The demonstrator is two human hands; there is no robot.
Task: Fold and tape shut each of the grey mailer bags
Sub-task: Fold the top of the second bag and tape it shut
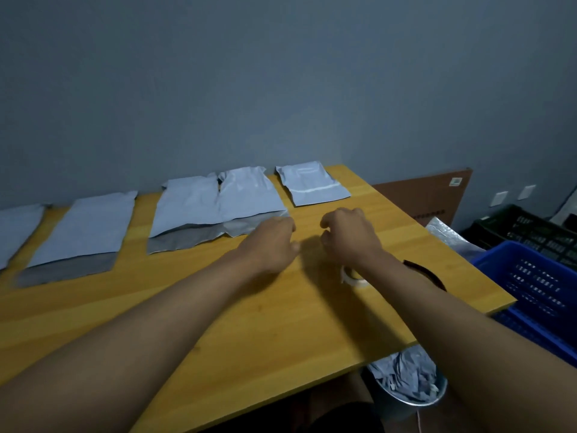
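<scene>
1. Grey mailer bags lie in a row along the far edge of the wooden table [218, 307], close to the wall.
2. The folded mailer [312, 184] at the right end of the row is short and squared, with a pale strip of tape across it.
3. The middle mailer [218, 207] lies flat and unfolded; its top edge is wrinkled and notched, and its darker inner flap shows at the near edge.
4. The next mailer [84, 232] to the left lies flat with a dark grey band at its near end. A further mailer [18, 229] is cut off by the left frame edge.
5. The left hand [274, 242] sits at the near right corner of the middle mailer, fingers curled downward; whether they pinch the flap cannot be told.
6. The right hand [349, 235] hovers just beside the left, above bare table, fingers curled; any strip of tape between them cannot be made out.
7. A tape roll [352, 276] rests on the table beneath the right forearm, partly hidden.
8. The table top is yellow-brown wood. The wall [281, 89] behind is plain grey-blue.
9. A blue crate [537, 282] and a black crate [524, 229] stand to the right of the table. A metal bin [406, 389] holding crumpled grey plastic stands under the table's near right corner.
</scene>
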